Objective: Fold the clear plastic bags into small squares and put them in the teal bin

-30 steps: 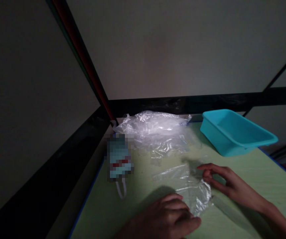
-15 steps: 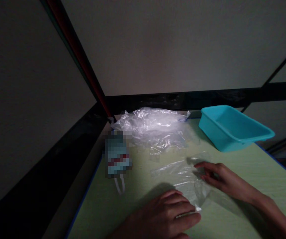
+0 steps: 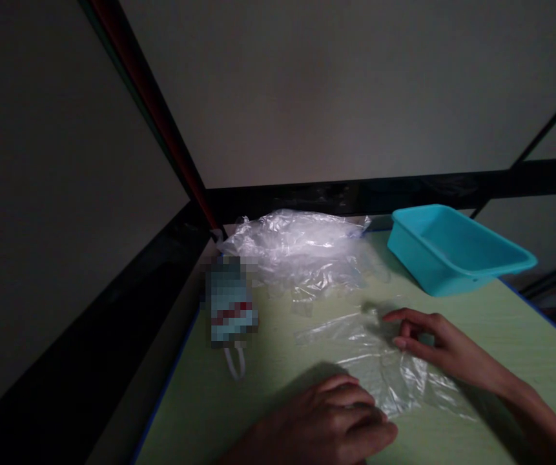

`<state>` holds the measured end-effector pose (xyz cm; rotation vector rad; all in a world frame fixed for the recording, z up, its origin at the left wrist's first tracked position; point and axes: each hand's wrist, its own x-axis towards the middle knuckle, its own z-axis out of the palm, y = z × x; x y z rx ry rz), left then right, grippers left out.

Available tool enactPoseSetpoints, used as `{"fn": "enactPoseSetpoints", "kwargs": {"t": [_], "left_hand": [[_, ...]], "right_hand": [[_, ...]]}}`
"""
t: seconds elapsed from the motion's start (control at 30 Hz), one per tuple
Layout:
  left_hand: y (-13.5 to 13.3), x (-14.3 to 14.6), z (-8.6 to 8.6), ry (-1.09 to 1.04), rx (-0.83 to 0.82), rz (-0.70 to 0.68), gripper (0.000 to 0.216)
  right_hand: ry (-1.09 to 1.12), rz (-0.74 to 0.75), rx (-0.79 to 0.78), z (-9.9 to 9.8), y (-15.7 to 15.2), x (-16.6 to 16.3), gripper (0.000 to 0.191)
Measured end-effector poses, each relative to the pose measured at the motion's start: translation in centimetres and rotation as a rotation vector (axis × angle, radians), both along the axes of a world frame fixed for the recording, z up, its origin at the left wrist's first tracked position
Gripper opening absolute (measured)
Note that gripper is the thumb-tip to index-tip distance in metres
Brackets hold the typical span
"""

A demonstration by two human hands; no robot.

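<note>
A clear plastic bag (image 3: pixel 379 361) lies flat on the pale green table (image 3: pixel 278 361) in front of me. My left hand (image 3: pixel 330 420) rests palm down with its fingers spread, pressing the bag's near corner. My right hand (image 3: pixel 432 345) comes in from the right, fingers stretched out and resting on the bag's right part. Neither hand grips anything. A heap of crumpled clear plastic bags (image 3: pixel 301 248) sits further back.
A turquoise plastic tub (image 3: pixel 456 255) stands at the back right of the table. A blurred-out blue item with a white loop (image 3: pixel 232 310) lies at the left edge. Dark frame bars (image 3: pixel 355 194) and grey walls close in the back and left.
The bag has spread out wider to the right under my right hand. My right hand shifted slightly right. My left hand stays on the near corner.
</note>
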<state>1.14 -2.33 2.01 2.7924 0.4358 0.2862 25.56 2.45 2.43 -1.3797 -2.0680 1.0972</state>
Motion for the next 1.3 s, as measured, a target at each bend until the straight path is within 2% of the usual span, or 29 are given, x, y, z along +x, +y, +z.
{"fn": "enactPoseSetpoints", "kwargs": {"t": [0.13,0.33,0.53,1.0,1.3], "left_hand": [[0.0,0.0,-0.3,-0.015,0.024,0.004,0.022],[-0.1,0.1,-0.6,-0.015,0.048,0.008,0.022],[-0.1,0.0,-0.8,-0.03,0.049,0.003,0.022],[-0.1,0.1,-0.7,-0.029,0.076,0.007,0.019],[-0.2,0.0,-1.7,-0.08,0.047,0.003,0.026]], "right_hand": [[-0.011,0.105,-0.004,-0.1,0.2,0.4,0.032],[-0.007,0.194,-0.024,-0.1,0.1,0.7,0.007],[0.019,0.124,0.039,-0.8,0.6,1.4,0.029],[-0.023,-0.015,0.104,-0.2,0.6,1.5,0.025],[0.165,-0.061,-0.053,-0.6,0.4,1.6,0.026]]}}
